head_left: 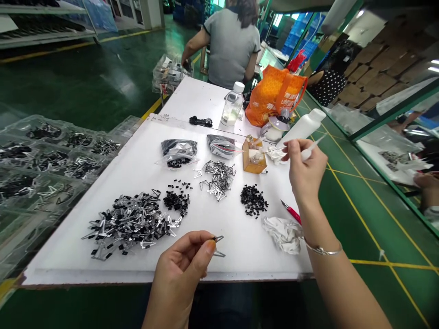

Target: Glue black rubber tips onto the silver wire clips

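Note:
My left hand [181, 269] is closed, pinching a small V-shaped metal clip [219, 254] between thumb and fingers above the front edge of the table. My right hand [305, 171] is raised and closed around a thin needle-like tool with a white tapered end [310, 151]. Its fine tip points left, toward a small yellow wooden box [254, 165] that holds little glass bottles. Loose metal clips [219, 176] lie in a pile mid-table. Two heaps of small black pieces [254, 201] sit nearby. A larger pile of clips with black pieces on them [133, 224] spreads at left.
Crumpled white tissue [283, 233] and red-handled tweezers [291, 212] lie near my right forearm. Farther back are zip bags [179, 153], a clear bottle [233, 105], a white bottle [303, 125] and an orange bag [270, 96]. Compartment trays [51, 157] stand left; a person [233, 45] sits beyond.

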Motion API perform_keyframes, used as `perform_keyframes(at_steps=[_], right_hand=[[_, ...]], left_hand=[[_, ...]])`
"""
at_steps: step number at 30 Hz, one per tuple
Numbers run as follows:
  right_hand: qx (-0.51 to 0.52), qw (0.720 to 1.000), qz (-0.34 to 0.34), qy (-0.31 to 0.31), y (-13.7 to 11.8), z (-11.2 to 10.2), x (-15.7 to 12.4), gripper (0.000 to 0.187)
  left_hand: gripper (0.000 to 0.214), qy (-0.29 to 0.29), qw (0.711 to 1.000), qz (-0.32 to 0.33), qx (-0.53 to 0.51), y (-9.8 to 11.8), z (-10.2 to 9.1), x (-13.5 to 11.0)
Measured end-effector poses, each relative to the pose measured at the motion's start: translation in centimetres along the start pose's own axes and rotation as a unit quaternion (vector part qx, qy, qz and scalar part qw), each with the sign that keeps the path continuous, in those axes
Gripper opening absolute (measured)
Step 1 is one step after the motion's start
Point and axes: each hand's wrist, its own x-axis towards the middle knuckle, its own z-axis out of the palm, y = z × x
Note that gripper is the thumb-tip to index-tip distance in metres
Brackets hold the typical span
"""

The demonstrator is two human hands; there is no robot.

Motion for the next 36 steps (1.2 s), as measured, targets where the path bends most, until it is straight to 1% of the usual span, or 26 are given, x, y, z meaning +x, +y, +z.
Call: perform_keyframes(at_steps=[1,3,4,5,7,9,10,11,12,13,14,15,17,19,20,24,27,32,36], right_hand=[[-0.011,1.000,0.004,-0.021,0.1,0.3,0.5,0.035],[-0.029,0.996,0.021,-0.081,0.2,0.8,1.0,0.031],[-0.028,0.993,0.034,-0.112,0.1,0.9,1.0,0.032],[-0.018,0.989,0.047,-0.136,-0.1,1.0,0.6,0.037],[0.017,0.984,0.073,-0.164,-0.8,0.6,-1.2,0.049],[0.068,0.971,0.110,-0.200,-2.1,-0.2,-4.6,0.047],[0.098,0.957,0.135,-0.235,-2.9,-0.7,-6.7,0.044],[0.165,0.924,0.192,-0.287,-3.8,-1.3,-8.9,0.039],[0.213,0.891,0.242,-0.321,-4.7,-1.8,-11.0,0.034],[0.245,0.863,0.275,-0.346,-5.5,-2.3,-12.9,0.032],[0.268,0.849,0.293,-0.349,-6.1,-2.7,-14.6,0.028],[0.279,0.848,0.295,-0.341,-6.6,-3.0,-15.9,0.025],[0.286,0.866,0.277,-0.301,-7.1,-3.3,-17.7,0.018],[0.295,0.882,0.259,-0.261,-7.1,-3.3,-18.5,0.011],[0.306,0.882,0.258,-0.249,-6.9,-3.3,-18.7,0.009],[0.361,0.861,0.263,-0.243,-6.7,-3.4,-19.4,0.005],[0.371,0.864,0.254,-0.228,-6.8,-3.5,-19.8,0.006],[0.367,0.878,0.236,-0.199,-7.1,-3.7,-20.3,0.007],[0.354,0.886,0.227,-0.196,-7.2,-3.9,-20.5,0.008]], left_hand=[[0.032,0.001,1.000,0.003,0.001,0.0,-0.1,0.0],[0.034,-0.007,1.000,0.000,0.003,0.1,-0.4,0.2],[0.034,-0.007,1.000,-0.002,0.002,0.2,-0.6,0.2],[0.033,-0.001,1.000,0.000,-0.002,0.2,-0.7,0.3],[0.029,0.017,1.000,0.010,-0.009,0.3,-0.7,0.3],[0.026,0.033,0.999,0.030,-0.006,0.3,-0.4,0.1],[0.023,0.039,0.998,0.045,0.000,0.2,-0.2,0.0],[0.018,0.044,0.997,0.063,0.011,0.2,0.1,-0.2],[0.012,0.051,0.995,0.085,0.025,0.1,0.5,-0.5],[0.006,0.057,0.991,0.110,0.041,0.0,0.8,-0.7],[0.003,0.060,0.987,0.137,0.059,0.0,1.2,-1.0],[0.006,0.058,0.982,0.165,0.076,-0.1,1.5,-1.2],[0.013,0.044,0.968,0.223,0.105,-0.3,1.8,-1.6],[0.017,0.031,0.953,0.278,0.120,-0.5,2.0,-2.0],[0.018,0.026,0.945,0.300,0.125,-0.7,2.0,-2.1],[0.024,0.019,0.921,0.365,0.137,-1.1,1.9,-2.5],[0.030,0.019,0.904,0.400,0.147,-1.2,2.0,-2.7],[0.031,0.016,0.889,0.422,0.178,-1.3,2.0,-2.9],[0.031,0.016,0.871,0.450,0.198,-1.5,1.8,-2.7]])
